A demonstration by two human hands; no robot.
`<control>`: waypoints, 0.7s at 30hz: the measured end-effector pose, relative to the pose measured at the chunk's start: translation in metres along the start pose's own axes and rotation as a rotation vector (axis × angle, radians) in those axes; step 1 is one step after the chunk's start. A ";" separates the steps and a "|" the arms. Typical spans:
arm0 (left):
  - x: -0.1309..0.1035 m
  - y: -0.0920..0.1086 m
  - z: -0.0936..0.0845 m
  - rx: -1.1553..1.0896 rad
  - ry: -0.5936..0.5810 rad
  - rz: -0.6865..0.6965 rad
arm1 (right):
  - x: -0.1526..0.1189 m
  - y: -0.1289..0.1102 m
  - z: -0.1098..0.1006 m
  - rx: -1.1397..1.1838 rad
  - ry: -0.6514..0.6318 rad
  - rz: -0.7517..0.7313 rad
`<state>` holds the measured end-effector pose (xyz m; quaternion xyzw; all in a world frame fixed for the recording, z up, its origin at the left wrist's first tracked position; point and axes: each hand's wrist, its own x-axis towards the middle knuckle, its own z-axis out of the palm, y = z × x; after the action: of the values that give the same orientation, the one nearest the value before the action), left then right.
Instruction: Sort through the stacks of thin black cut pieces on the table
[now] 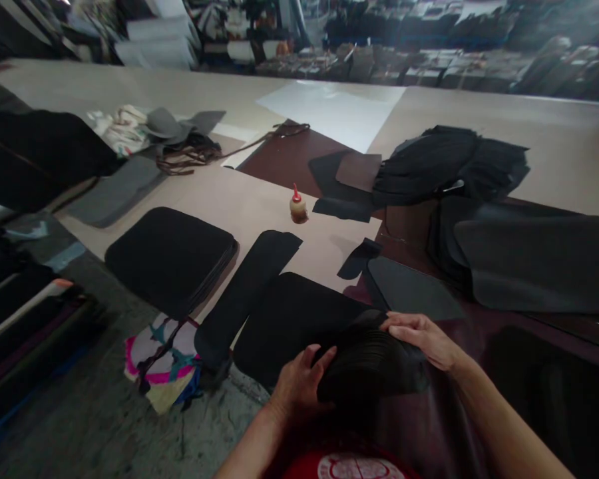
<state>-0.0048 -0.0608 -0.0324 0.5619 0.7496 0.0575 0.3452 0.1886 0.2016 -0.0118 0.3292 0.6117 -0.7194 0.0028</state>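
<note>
- Left hand gripped the near-left edge of a stack of black cut pieces, thumb on top, fingers curled under.
- Right hand lay flat on the stack's far-right corner, fingers fairly close together, pressing down rather than clasping.
- Stack sat at the near table edge, just in front of the person, partly over a flat black panel.
- Stack's long axis ran roughly left-right, tilted up toward the right hand; layered edges faced the camera.
- Only container seen: small glue bottle, red cap, upright mid-table; contents could not be told.
- A long black strip lay just left of the panel, running diagonally away to the right.
- A second pile of black squares sat further left, well apart from the hands.
- Table was tan board with a dark brown patch and a white sheet at the back.
- Black fabric heap and large dark sheets sat to the right.
- Colourful rag hung below the table edge.
- Room behind was blurred, with stacked goods.
</note>
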 end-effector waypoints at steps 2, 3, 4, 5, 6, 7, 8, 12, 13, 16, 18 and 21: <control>0.000 0.000 0.000 0.000 -0.006 0.000 | 0.000 0.000 0.001 0.001 0.013 0.006; 0.000 -0.001 0.000 -0.001 -0.007 0.000 | 0.000 -0.001 0.002 0.001 0.019 0.004; 0.000 -0.001 0.000 -0.001 -0.006 0.002 | 0.000 -0.002 0.003 0.000 0.020 0.002; 0.000 0.000 0.000 0.000 -0.002 0.002 | 0.000 -0.003 0.005 0.006 0.022 0.009; 0.000 0.000 0.000 0.001 0.000 0.003 | 0.000 -0.004 0.007 0.022 0.033 0.025; 0.000 0.000 0.000 0.001 0.001 0.003 | -0.001 -0.005 0.008 0.042 0.049 0.048; 0.000 0.000 0.000 0.000 0.002 0.001 | -0.001 -0.006 0.010 0.058 0.072 0.068; 0.000 0.000 0.001 -0.006 -0.006 0.000 | -0.001 -0.006 0.010 -0.041 0.112 -0.017; 0.001 0.000 0.001 -0.006 -0.005 0.002 | -0.002 -0.006 0.008 -0.083 0.098 -0.048; 0.001 -0.003 0.004 -0.004 0.002 0.014 | -0.003 -0.004 0.002 -0.112 0.050 -0.057; 0.001 -0.006 0.006 -0.005 0.012 0.028 | -0.004 -0.002 -0.001 -0.100 0.036 -0.039; 0.001 -0.007 0.008 -0.012 0.040 0.045 | -0.004 0.001 -0.002 -0.103 0.038 -0.020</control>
<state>-0.0058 -0.0653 -0.0424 0.5751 0.7431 0.0811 0.3323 0.1927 0.2017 -0.0106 0.3361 0.6513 -0.6804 0.0007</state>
